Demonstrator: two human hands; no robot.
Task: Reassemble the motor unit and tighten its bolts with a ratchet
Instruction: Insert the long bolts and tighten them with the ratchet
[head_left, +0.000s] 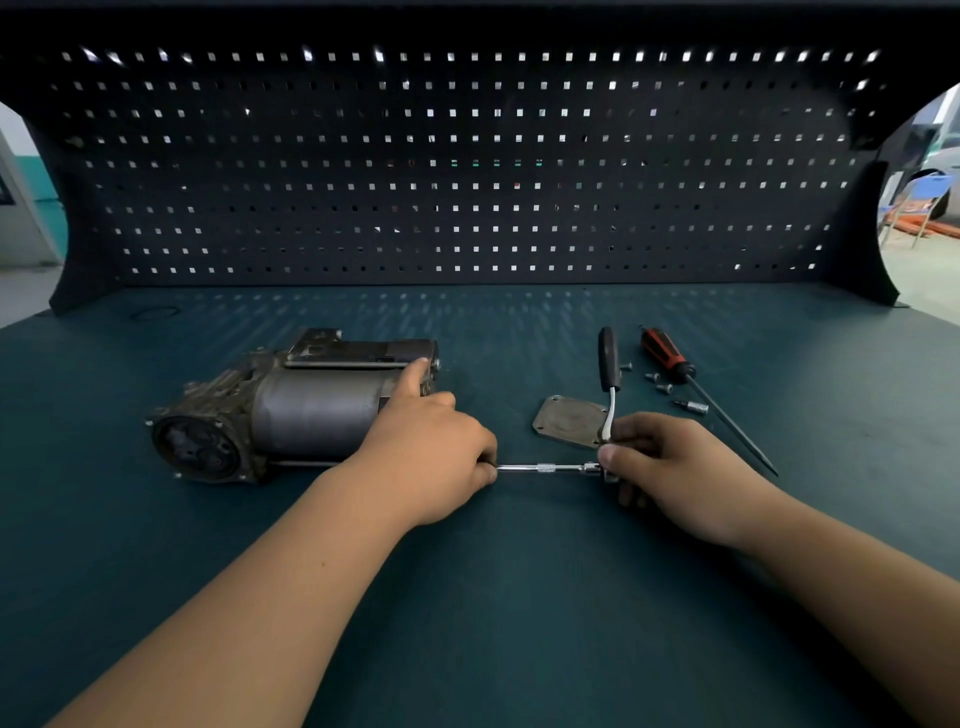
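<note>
The grey motor unit (291, 410) lies on its side at the left of the bench. My left hand (431, 441) rests against its right end, index finger stretched along the top, the other fingers curled round the left end of a chrome extension bar (545, 467). That bar runs level to the head of the ratchet (609, 384), whose black handle points away from me. My right hand (670, 467) grips the ratchet head. A flat metal cover plate (569, 421) lies just behind the bar.
A red-and-black screwdriver (696, 384) lies at the right, with several loose screws (657, 382) and a small bit (691, 406) beside it. A dark pegboard wall (467, 171) closes the back of the green bench (493, 597).
</note>
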